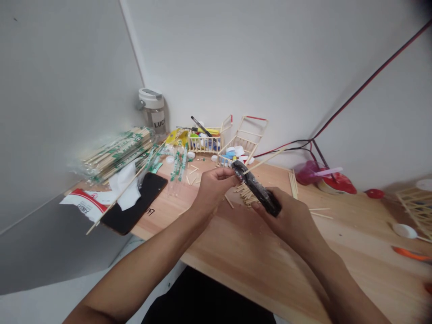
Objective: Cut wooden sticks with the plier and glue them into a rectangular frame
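Left hand (212,189): wrapped around upper end of black tool (254,186)
Right hand (283,216): wrapped around its lower end
Stick (265,162): juts from tool toward 2 o'clock
Loose sticks (246,195): 12 o'clock, just beyond tool

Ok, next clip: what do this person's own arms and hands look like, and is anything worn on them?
The left hand and right hand are bare, without gloves. The left forearm and right forearm show no sleeves, watch or bands. Dark clothing shows at the bottom of the view.
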Demonstrator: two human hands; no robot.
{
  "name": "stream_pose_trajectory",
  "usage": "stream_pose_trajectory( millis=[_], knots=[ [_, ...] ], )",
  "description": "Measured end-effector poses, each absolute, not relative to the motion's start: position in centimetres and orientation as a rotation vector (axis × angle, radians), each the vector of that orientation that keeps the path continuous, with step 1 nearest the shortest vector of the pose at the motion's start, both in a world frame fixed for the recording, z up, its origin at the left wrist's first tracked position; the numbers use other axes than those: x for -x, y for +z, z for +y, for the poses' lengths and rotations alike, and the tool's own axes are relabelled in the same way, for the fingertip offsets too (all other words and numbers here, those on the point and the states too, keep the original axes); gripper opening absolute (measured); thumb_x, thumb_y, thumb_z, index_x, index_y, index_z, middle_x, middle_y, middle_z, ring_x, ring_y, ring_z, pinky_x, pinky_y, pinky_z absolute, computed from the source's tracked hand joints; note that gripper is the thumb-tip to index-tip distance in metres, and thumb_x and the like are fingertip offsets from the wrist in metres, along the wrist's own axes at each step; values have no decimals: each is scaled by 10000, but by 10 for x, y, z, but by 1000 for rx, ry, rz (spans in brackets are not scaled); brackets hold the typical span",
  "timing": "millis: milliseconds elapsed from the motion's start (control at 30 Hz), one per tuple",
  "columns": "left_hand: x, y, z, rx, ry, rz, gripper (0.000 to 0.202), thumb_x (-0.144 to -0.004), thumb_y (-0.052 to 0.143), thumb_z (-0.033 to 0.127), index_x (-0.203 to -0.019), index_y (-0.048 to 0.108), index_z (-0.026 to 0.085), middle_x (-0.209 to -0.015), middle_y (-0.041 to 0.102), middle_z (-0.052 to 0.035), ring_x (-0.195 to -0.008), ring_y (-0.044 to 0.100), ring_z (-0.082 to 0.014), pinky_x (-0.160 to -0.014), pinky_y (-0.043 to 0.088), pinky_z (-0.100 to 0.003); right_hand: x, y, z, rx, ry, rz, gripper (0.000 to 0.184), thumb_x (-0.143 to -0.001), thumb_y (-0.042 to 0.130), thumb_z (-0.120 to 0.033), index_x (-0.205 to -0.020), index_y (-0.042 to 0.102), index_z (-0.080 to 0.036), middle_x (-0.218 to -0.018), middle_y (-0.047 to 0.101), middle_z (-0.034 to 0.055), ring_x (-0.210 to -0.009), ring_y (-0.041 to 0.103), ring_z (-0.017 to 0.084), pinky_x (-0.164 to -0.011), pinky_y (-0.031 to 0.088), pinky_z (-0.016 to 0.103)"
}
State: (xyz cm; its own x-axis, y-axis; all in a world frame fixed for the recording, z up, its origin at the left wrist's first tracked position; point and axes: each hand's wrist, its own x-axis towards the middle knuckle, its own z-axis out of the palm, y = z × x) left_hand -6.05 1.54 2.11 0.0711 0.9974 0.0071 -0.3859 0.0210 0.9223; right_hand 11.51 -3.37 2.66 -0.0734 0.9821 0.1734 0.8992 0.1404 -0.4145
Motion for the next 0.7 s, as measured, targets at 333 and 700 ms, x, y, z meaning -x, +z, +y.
stream_pose_trajectory(
  millis=[333, 700],
  knots=[
    [61, 21, 16, -986, 1343, 866, 125, -582, 759, 211, -578, 657, 138, -575, 615, 6, -582, 540, -97, -632, 426, -240, -116, 24, -34, 1808, 309, -1981, 367, -800, 557, -554, -916, 627, -213, -758, 690, 42, -676, 640, 214, -562, 389, 273],
    [63, 18, 17, -1079, 1335, 914, 112, -620, 759, 238, -675, 720, 148, -644, 671, -27, -615, 567, -116, -620, 443, -249, -116, 23, -35, 1796, 286, -2002, 428, -824, 498, -600, -634, 497, -218, -514, 521, -22, -474, 478, 132, -468, 298, 240]
  ],
)
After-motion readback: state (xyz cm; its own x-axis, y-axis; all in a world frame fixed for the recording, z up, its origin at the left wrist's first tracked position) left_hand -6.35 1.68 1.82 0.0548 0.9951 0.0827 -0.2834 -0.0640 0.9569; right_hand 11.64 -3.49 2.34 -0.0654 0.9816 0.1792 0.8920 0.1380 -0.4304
